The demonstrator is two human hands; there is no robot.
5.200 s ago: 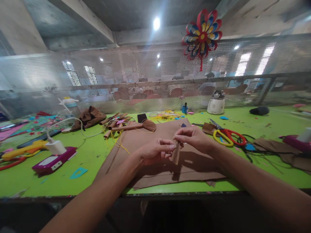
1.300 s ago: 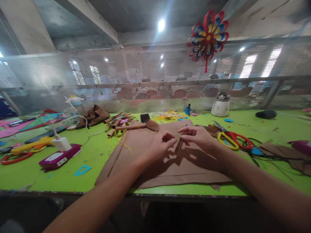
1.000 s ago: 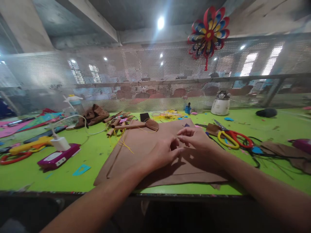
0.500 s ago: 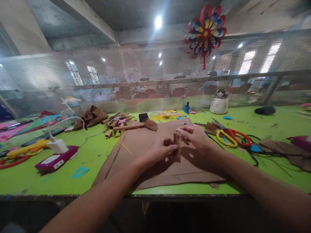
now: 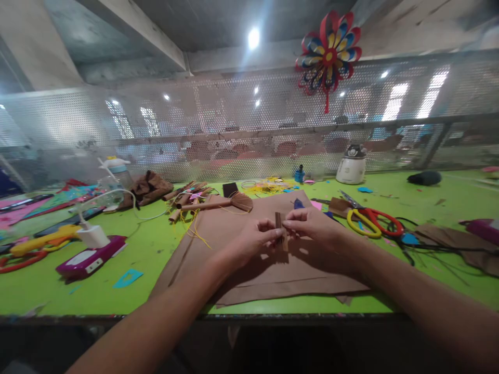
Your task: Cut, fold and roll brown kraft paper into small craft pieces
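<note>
Between my two hands stands a narrow, pleated strip of brown paper, held upright. My left hand pinches it from the left with thumb and fingers. Thumb and forefinger of my right hand close on its right edge, near the upper part. Beneath both hands lies a large sheet of brown paper. On the sheet's far left rests a brown paper fan on a rolled handle. A small dark blue item shows just beyond my right hand.
Scissors with red and yellow handles lie at the right, near dark cords. A white bottle stands at the back. Rolled paper tubes and yellow string are left of centre. A purple power strip sits on the green table.
My right hand has moved down from the top of the pleated strip to its side. The strip's top now shows, along with the dark blue item behind.
</note>
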